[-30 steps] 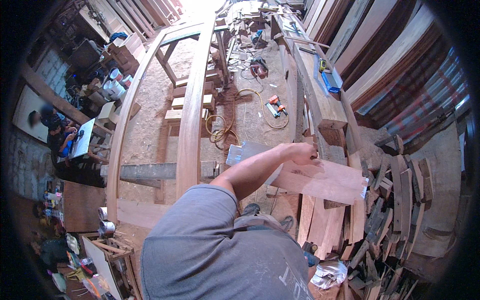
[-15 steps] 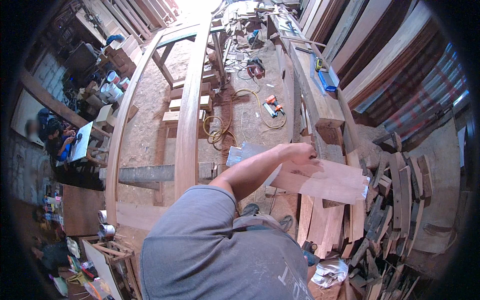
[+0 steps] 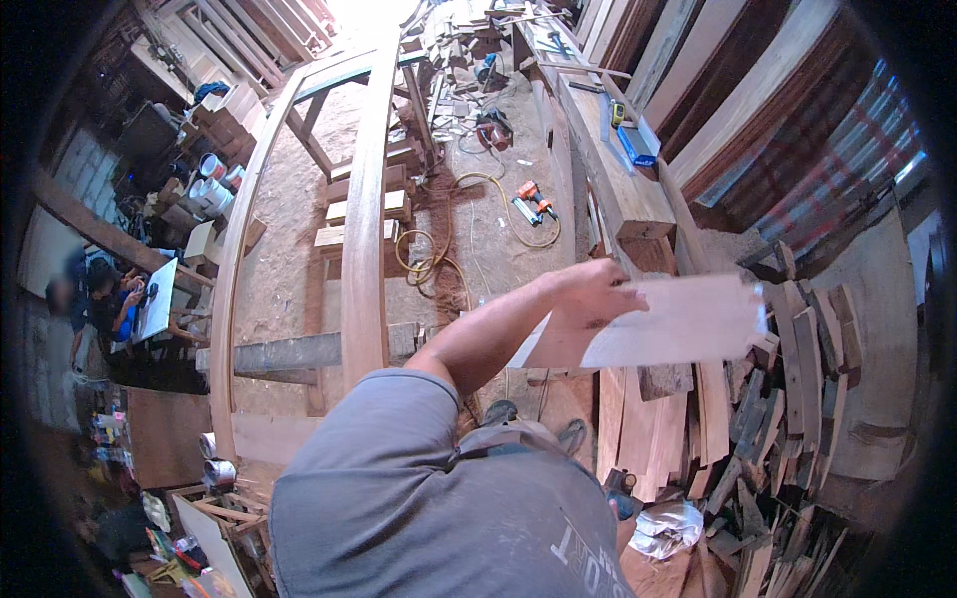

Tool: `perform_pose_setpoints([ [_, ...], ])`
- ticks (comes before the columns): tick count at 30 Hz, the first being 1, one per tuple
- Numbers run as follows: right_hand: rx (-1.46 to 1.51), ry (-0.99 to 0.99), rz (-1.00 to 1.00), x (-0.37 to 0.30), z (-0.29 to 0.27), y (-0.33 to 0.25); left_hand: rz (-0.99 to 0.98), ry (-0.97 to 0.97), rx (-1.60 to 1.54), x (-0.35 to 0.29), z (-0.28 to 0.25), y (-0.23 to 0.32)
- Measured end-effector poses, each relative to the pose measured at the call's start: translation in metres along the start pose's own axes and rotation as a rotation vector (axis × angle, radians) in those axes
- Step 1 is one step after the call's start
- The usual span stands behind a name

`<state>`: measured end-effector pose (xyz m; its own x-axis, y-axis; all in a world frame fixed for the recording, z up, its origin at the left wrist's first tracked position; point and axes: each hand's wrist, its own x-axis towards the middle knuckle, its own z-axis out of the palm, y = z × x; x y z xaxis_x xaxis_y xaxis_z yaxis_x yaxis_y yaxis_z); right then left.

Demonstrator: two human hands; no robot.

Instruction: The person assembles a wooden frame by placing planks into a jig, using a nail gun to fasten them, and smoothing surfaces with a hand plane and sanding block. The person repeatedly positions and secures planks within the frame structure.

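Observation:
My left hand, at the end of an arm reaching across to the right, grips the upper edge of a thin, flat wooden panel. The panel is tilted, part brightly lit and part in shadow, and hangs over a pile of boards. Low down beside my grey shirt, a blue and black power tool shows at the end of my right arm. Only a sliver of my right hand is visible there, and its fingers are mostly hidden.
A long wooden frame stands left. An orange nail gun and yellow hose lie on the dusty floor. A thick beam carries a blue box. Wood offcuts are heaped right. A person sits far left.
My left hand has lifted and turned the panel, whose right end has swung up and to the right. The view has shifted slightly.

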<state>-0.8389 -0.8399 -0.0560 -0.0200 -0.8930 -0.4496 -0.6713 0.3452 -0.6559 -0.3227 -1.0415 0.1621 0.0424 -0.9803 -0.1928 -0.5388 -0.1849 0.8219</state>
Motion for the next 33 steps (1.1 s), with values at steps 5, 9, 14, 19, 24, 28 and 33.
perform_pose_setpoints([
  [5,-0.072,0.065,0.097,-0.017,-0.004,-0.042,0.016,0.217,-0.323,0.011,-0.009,0.023],
  [9,-0.18,0.1,-0.007,-0.023,-0.015,-0.068,-0.079,0.451,-0.494,0.025,-0.012,0.032],
  [14,-0.07,0.227,0.016,-0.017,-0.006,-0.033,0.011,0.37,-0.961,0.053,-0.018,0.005],
  [19,-0.085,0.093,0.276,-0.012,-0.01,-0.006,0.06,0.461,-1.208,0.042,0.005,-0.026],
  [24,-0.139,0.355,0.076,-0.014,0.016,0.056,-0.197,0.703,-1.317,0.034,0.047,-0.039],
  [28,-0.065,0.366,0.107,-0.01,0.011,0.07,-0.31,0.824,-1.298,0.02,0.082,-0.05],
  [33,0.365,0.382,0.205,-0.032,-0.043,-0.015,-0.502,0.81,-1.351,0.02,0.122,-0.1],
])
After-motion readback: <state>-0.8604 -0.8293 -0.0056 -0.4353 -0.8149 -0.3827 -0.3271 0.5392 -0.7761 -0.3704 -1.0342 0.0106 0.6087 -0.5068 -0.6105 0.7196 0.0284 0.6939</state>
